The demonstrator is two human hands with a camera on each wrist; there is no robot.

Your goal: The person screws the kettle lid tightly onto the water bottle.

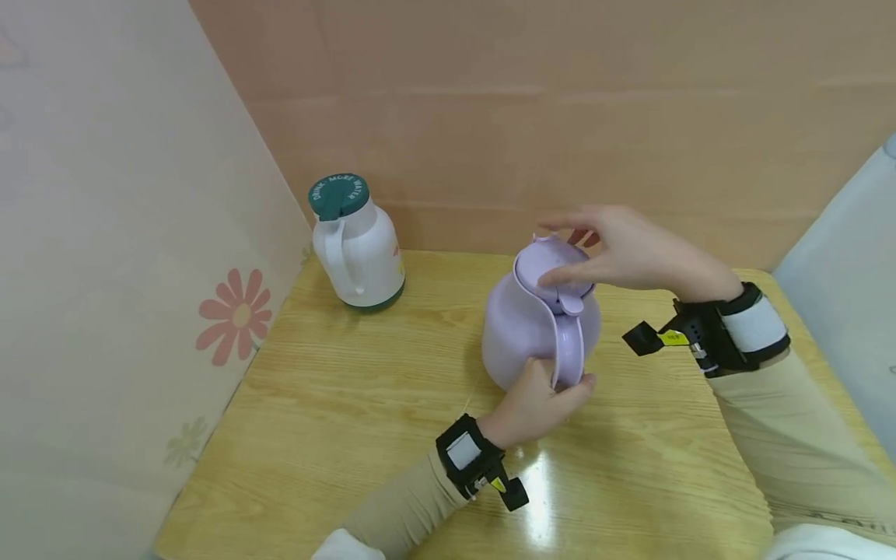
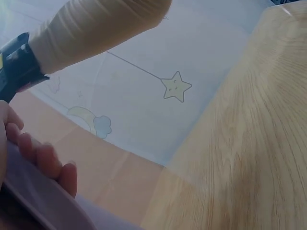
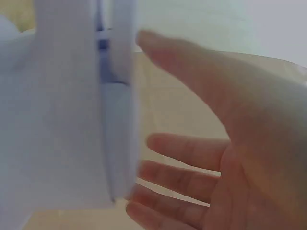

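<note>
A lilac jug (image 1: 521, 330) stands on the wooden table (image 1: 350, 404), right of its middle. My left hand (image 1: 542, 397) grips the jug's handle (image 1: 568, 346) low down, from the near side; in the left wrist view its fingers (image 2: 43, 158) curl over the lilac handle (image 2: 38, 196). My right hand (image 1: 602, 253) reaches in from the right over the jug's lid (image 1: 549, 264), thumb on the near side and fingers on the far side. In the blurred right wrist view the fingers (image 3: 187, 151) are straight and spread beside the lid's rim (image 3: 120, 96).
A white jug (image 1: 360, 253) with a dark green lid (image 1: 338, 194) stands at the table's back left corner, close to the floral wall panel (image 1: 105, 272). A pale panel (image 1: 847, 257) borders the table on the right.
</note>
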